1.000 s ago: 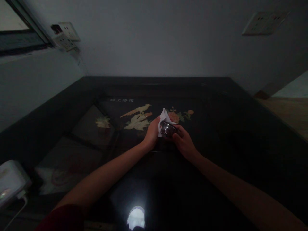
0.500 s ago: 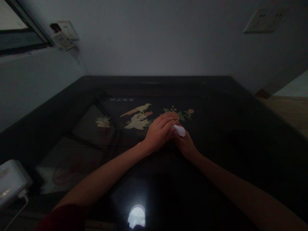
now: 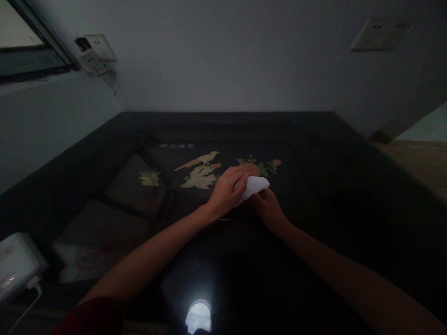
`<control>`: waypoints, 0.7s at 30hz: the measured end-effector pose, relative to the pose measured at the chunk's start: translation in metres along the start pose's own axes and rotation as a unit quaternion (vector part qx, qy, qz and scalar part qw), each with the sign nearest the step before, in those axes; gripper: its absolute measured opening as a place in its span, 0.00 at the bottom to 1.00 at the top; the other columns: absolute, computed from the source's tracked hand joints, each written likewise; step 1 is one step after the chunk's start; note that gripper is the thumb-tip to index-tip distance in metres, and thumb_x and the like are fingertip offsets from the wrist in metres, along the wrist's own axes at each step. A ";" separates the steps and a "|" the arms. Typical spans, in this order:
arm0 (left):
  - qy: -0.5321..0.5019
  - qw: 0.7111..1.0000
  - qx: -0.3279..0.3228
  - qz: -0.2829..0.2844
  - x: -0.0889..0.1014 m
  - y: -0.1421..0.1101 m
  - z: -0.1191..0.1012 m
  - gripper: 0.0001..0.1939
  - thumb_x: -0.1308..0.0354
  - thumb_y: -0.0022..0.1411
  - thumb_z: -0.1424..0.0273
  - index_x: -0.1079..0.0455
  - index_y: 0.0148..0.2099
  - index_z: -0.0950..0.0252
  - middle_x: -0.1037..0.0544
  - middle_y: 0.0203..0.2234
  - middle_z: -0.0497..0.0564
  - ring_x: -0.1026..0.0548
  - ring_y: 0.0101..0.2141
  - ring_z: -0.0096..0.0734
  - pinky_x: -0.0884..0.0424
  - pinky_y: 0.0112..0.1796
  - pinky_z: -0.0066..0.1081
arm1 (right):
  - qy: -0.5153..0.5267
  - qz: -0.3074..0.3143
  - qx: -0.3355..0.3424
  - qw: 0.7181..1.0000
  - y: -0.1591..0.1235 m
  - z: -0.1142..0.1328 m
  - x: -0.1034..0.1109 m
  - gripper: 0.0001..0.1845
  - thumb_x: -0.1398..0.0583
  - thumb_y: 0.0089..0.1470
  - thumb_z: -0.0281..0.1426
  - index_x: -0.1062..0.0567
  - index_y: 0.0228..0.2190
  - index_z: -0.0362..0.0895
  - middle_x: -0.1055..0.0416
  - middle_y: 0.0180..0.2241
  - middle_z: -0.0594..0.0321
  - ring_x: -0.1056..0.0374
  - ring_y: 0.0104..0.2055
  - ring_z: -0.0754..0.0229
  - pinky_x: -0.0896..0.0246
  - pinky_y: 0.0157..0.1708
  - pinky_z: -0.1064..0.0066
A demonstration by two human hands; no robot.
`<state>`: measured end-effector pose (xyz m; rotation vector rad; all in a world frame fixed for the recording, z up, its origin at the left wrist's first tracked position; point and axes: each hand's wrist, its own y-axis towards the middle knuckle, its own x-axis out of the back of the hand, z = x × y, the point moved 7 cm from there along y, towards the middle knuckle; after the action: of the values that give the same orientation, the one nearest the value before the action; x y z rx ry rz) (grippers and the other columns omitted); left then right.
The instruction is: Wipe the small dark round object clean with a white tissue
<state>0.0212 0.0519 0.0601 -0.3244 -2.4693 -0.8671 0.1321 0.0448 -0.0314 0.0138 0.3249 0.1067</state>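
Note:
A crumpled piece of white paper [image 3: 254, 186], perhaps a tissue, is held between my two hands above the dark glossy tabletop [image 3: 237, 260]. My left hand [image 3: 226, 188] is closed on its left side, thumb lying across the near face. From the right, my right hand [image 3: 271, 210] has its fingers curled in under the paper's lower edge; the fingertips are hidden. Just beyond the hands, a flower-and-bird picture [image 3: 199, 174] decorates the tabletop, partly covered by my left hand.
At the near left edge sits a white box-shaped device [image 3: 19, 260] with a white cable [image 3: 24, 307] plugged in. Wall sockets [image 3: 384, 33] are at the upper right, and more sockets [image 3: 96, 56] with a plug at the upper left. A pale wall [image 3: 223, 60] borders the table's far side.
More of the white paper shows between my hands, bulging up and to the left. My left hand has slid back slightly, off my right hand, and its thumb now lies on the paper.

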 end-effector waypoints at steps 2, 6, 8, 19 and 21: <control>-0.024 0.999 0.024 -0.016 -0.001 -0.001 0.007 0.19 0.58 0.68 0.66 0.27 0.42 0.67 0.23 0.39 0.57 0.27 0.43 0.36 0.34 0.47 0.36 | 0.030 -0.001 -0.003 1.000 0.000 -0.002 0.000 0.22 0.31 0.41 0.40 0.28 0.39 0.46 0.26 0.41 0.61 0.30 0.42 0.55 0.33 0.44 0.61; -0.138 0.980 0.131 -0.065 -0.005 -0.007 0.028 0.20 0.60 0.69 0.63 0.29 0.45 0.67 0.24 0.40 0.55 0.27 0.40 0.34 0.32 0.43 0.32 | 0.085 0.018 -0.011 0.996 -0.001 -0.003 -0.002 0.23 0.31 0.41 0.43 0.27 0.39 0.48 0.26 0.40 0.62 0.29 0.42 0.55 0.31 0.45 0.58; -0.190 0.961 0.183 -0.080 -0.009 -0.010 0.037 0.20 0.60 0.69 0.63 0.30 0.47 0.67 0.23 0.40 0.54 0.27 0.40 0.33 0.32 0.42 0.31 | 0.098 0.021 -0.010 0.995 -0.001 -0.002 -0.002 0.22 0.31 0.41 0.43 0.26 0.38 0.48 0.26 0.40 0.61 0.29 0.43 0.55 0.30 0.46 0.57; -0.160 0.973 0.115 -0.123 -0.006 -0.015 0.033 0.22 0.61 0.69 0.60 0.34 0.53 0.67 0.26 0.49 0.57 0.29 0.50 0.35 0.36 0.52 0.36 | 0.088 0.014 -0.017 0.996 -0.001 -0.002 -0.001 0.24 0.31 0.41 0.46 0.27 0.37 0.48 0.26 0.41 0.61 0.29 0.45 0.54 0.30 0.45 0.57; -0.132 0.980 0.087 -0.119 -0.005 -0.015 0.028 0.22 0.62 0.70 0.60 0.34 0.54 0.66 0.27 0.50 0.57 0.30 0.51 0.34 0.36 0.53 0.36 | 0.076 0.011 -0.014 0.997 0.000 -0.003 -0.001 0.25 0.31 0.40 0.46 0.28 0.37 0.48 0.26 0.41 0.61 0.29 0.44 0.54 0.29 0.43 0.58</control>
<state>0.0092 0.0580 0.0304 -0.0877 -2.8519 -0.7328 0.1306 0.0443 -0.0337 -0.0187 0.4752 0.1336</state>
